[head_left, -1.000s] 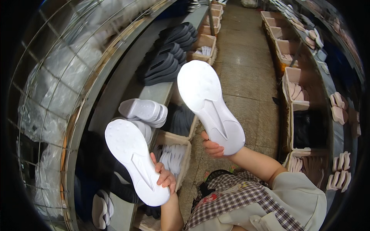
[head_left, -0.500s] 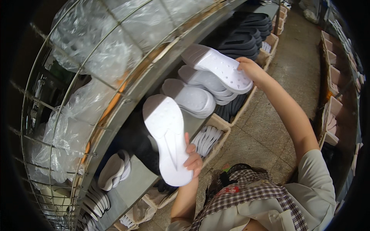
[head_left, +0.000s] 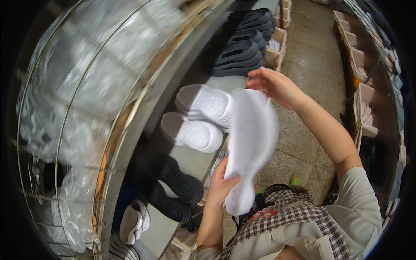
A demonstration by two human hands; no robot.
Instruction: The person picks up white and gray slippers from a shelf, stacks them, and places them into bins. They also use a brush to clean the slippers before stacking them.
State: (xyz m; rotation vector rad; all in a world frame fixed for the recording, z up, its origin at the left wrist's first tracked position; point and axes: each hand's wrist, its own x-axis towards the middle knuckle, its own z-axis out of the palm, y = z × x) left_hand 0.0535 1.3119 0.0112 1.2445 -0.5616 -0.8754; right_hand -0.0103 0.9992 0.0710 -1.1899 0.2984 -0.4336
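Observation:
A large white shoe sole [head_left: 251,138], slightly blurred, stands tilted in front of me. My left hand [head_left: 221,184] is closed on its narrow lower part, the thumb lying across the near face. Close to the sole's upper end is my right hand [head_left: 277,86], open with fingers apart; whether a fingertip touches the sole I cannot tell. Just left of the sole, two stacks of white soles with small holes, a farther stack [head_left: 208,104] and a nearer stack [head_left: 193,134], rest on the grey shelf [head_left: 182,154].
Dark grey soles [head_left: 240,56] are piled farther along the shelf, black soles [head_left: 180,184] nearer. A wire mesh rack with clear plastic bags [head_left: 95,78] rises at left. Pink bins [head_left: 357,56] line the aisle's right side. A pale bin [head_left: 276,50] sits beside the shelf.
My right hand has let go of a white sole, which now lies on the farther stack. My left hand has moved the held sole right, toward my right hand. The view has shifted.

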